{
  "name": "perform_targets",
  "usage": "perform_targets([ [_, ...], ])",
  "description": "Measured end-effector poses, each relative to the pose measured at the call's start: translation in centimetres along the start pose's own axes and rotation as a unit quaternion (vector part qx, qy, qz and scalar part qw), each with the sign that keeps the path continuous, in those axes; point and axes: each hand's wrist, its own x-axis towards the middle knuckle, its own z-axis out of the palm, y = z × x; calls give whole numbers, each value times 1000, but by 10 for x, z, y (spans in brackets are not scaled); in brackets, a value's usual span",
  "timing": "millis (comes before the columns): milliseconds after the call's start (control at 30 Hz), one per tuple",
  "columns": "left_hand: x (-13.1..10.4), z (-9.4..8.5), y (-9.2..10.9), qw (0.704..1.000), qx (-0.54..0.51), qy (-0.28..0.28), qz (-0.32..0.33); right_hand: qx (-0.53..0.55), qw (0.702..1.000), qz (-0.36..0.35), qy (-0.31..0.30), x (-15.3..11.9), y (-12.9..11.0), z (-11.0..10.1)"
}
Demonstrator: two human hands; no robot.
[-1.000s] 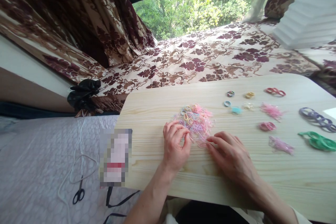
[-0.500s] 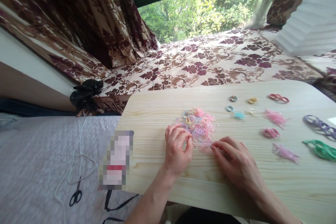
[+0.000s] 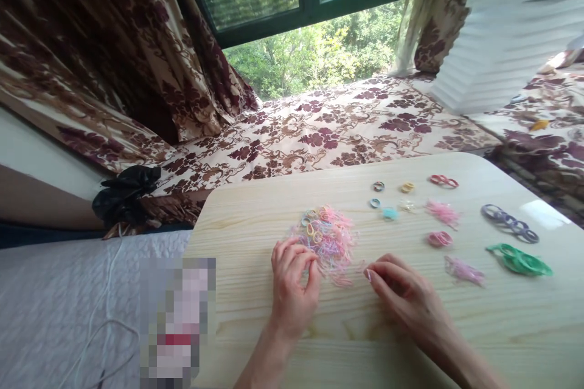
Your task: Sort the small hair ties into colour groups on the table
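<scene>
A mixed pile of small pastel elastic bands [image 3: 335, 243] lies on the pale wooden table [image 3: 246, 237]. My left hand [image 3: 296, 276] rests at the pile's near left edge, fingers curled with the tips together; what they pinch, if anything, is too small to tell. To the right of the pile, my right hand [image 3: 404, 289] holds a tiny pale band [image 3: 367, 275] between thumb and forefinger. Sorted groups lie further right: pink bands [image 3: 443, 213], deeper pink loops [image 3: 439, 239], lilac bands [image 3: 465, 271], turquoise bands [image 3: 390, 213] and green loops [image 3: 520, 259].
Purple rings [image 3: 510, 223], red rings [image 3: 443, 181], yellow rings [image 3: 407, 187] and a dark multicoloured ring [image 3: 378, 186] lie toward the back and right. A blurred-out object [image 3: 177, 322] is at the table's left edge. A black bag [image 3: 126, 194] sits beyond.
The view has swung right and up. My right hand has drawn slightly away from the pile, and a pale band now shows at its fingertips. My left hand stays by the pile.
</scene>
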Motion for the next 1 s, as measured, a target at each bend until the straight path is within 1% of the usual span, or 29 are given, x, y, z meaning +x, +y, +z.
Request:
perform_targets([
  [167,-2,1,-4,1000,-4,-6,12,-49,999,-9,22,-4,-2,-4],
  [267,-4,2,-8,1000,-10,-4,25,-93,995,-11,34,-11,-2,-16],
  [367,-5,3,-12,999,-15,-7,33,-141,987,-25,72,-20,5,-40],
  [467,-6,3,-14,999,-14,-10,37,-195,975,-21,109,-29,18,-72],
  [567,-6,4,-16,999,-11,-8,43,-269,954,-3,130,-34,35,-102],
  [633,-6,4,-17,999,-10,-7,47,-323,937,-4,131,-36,45,-114],
  [700,-6,3,-17,999,-9,-8,50,-368,921,-10,124,-35,53,-120],
  [800,-6,2,-19,998,-7,-10,54,-406,907,-18,112,-32,59,-120],
  [1000,-7,2,-20,998,-6,-12,55,-420,900,-33,107,-29,62,-116],
])
